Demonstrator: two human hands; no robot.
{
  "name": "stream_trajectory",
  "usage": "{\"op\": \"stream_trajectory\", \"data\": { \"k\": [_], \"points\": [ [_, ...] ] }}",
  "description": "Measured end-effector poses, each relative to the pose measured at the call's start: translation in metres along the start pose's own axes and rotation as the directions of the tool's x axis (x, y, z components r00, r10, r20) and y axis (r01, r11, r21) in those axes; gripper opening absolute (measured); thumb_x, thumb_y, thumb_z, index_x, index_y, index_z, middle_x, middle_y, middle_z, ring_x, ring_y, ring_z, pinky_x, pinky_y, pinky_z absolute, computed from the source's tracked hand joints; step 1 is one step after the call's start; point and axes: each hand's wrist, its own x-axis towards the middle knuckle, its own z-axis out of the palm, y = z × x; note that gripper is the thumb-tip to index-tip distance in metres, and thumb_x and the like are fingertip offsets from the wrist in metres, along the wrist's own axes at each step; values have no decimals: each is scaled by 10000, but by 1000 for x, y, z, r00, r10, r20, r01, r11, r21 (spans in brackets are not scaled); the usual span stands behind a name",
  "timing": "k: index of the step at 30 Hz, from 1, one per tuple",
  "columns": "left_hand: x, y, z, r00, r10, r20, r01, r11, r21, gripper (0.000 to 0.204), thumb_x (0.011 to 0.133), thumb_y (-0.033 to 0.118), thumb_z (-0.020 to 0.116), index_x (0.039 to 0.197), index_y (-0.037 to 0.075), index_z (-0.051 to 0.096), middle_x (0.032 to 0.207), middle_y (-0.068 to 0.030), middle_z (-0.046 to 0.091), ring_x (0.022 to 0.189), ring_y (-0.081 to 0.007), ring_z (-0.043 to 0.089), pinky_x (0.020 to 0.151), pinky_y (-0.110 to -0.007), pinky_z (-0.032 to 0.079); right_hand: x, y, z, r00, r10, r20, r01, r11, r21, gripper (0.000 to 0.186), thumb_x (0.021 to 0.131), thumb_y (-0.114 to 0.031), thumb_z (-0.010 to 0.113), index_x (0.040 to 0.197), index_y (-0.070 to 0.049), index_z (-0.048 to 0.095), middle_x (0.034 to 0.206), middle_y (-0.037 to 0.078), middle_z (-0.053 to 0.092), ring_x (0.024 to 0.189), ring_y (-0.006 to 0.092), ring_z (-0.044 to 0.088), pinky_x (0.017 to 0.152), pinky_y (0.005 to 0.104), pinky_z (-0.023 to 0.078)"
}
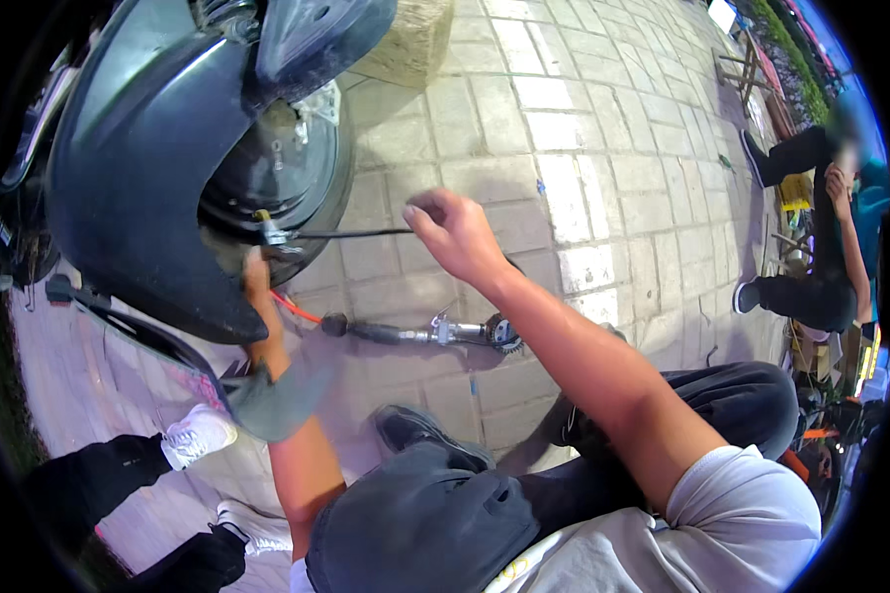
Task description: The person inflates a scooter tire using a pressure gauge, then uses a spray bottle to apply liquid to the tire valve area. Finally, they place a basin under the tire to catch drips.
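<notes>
A scooter's wheel (267, 158) stands at upper left, partly under a black plastic fender (148, 168). Near its hub, a metal air chuck (275, 235) sits at a brass-coloured fitting. From it a thin black hose (356, 234) runs right, passing behind my right hand (453, 232), whose fingers are curled together; anything between them is hidden. My left hand (257, 282) reaches up beside the fender to the wheel's lower edge, close to the chuck, its fingertips hidden. On the paving lies a tyre inflator (396, 334) with a dark grip, metal body, round gauge (504, 334) and orange hose (295, 308).
A blurred grey flap (282, 400) hangs by my left forearm. White shoes (198, 435) of a person stand at lower left. Another person (831, 217) sits at the right, beside boxes and a stool. A stone block (405, 44) stands beyond the wheel.
</notes>
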Motion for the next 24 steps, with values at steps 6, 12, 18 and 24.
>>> {"op": "stream_trajectory", "data": {
  "k": [6,12,18,24],
  "points": [
    [-39,-70,22,996,-6,-90,-12,980,-200,442,864,241,682,1172,-34,522,1113,-117,590,974,-197,534,891,-352,415,57,11,29,1000,-5,-25,8,992,125,355,845,-217,646,1041,79,631,929,213,686,824,262,676,746,346,527],
    [-24,-23,43,990,-52,-132,-1,927,-374,536,828,134,710,1274,-47,473,1259,-127,559,1108,-220,535,992,-325,391,103,35,65,742,548,387,-666,529,527,571,946,-289,561,1395,13,379,1314,253,494,1119,323,571,904,410,503],
    [-14,0,50,960,-4,-280,-83,951,-299,454,808,76,670,1214,-72,532,1256,-145,563,1089,-229,555,965,-325,419,86,27,125,725,154,671,-669,-71,739,512,985,-431,441,1314,-40,466,1333,178,508,1228,320,489,1034,569,348],
    [-8,9,41,965,-89,-247,12,955,-295,400,783,60,662,1143,-86,569,1208,-119,595,1067,-218,571,942,-317,429,87,34,170,822,309,478,-487,-54,872,494,977,-382,490,1282,7,483,1268,179,565,1149,316,555,970,537,433]
  ]
}}
